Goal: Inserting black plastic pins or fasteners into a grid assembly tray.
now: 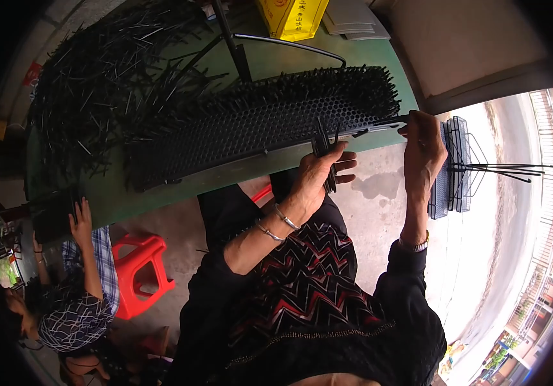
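Observation:
A long black perforated panel (238, 134) lies across the green table, with thin black sticks (347, 83) standing upright in rows of its holes along the far side and right end. Its nearer holes are bare. My left hand (315, 172) is closed around a small bundle of black sticks (321, 140) just in front of the panel's near edge. At the panel's right end, my right hand (425, 147) pinches one thin black stick (390, 120), which points left over the panel. Whether its tip is in a hole I cannot tell.
A big heap of loose black sticks (96, 71) covers the table's left. A black metal frame (233, 48), a yellow bag (292, 18) and grey sheets (353, 19) are at the back. Left are a red stool (140, 273) and another person (74, 315). Black racks (458, 164) stand right.

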A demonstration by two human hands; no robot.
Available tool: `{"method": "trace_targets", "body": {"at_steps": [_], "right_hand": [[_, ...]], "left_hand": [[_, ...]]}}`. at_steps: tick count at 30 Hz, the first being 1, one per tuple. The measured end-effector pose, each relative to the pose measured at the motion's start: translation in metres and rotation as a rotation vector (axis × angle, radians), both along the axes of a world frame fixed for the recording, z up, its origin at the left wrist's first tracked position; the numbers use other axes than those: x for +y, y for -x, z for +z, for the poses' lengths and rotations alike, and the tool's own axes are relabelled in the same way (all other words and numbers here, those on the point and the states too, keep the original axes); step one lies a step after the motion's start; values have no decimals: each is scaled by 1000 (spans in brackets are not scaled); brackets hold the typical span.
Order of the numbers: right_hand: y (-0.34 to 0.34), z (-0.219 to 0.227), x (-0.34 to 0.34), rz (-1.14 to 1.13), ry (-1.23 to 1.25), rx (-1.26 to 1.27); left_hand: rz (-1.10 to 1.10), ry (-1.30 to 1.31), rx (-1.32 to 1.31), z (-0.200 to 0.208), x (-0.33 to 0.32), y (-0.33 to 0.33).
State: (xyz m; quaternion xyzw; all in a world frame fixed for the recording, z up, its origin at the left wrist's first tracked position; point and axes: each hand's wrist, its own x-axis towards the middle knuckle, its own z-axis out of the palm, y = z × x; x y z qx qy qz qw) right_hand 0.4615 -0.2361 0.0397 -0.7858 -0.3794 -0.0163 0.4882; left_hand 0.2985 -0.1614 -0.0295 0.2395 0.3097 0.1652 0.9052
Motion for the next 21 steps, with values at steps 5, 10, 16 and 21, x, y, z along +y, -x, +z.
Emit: {"method": "trace_targets", "body": {"at_steps": [5, 10, 16, 21], "right_hand": [[-11, -18, 15, 12, -26, -158], [-7, -22, 30, 13, -74, -143], [-5, -27, 47, 40, -79, -150], [-4, -29, 54, 47, -16, -179]], "left_hand": [[120, 71, 2, -3, -1, -1], [74, 43, 52, -3, -2, 2], [43, 44, 96, 3, -1, 1], [56, 94, 99, 4, 0, 2]]}}
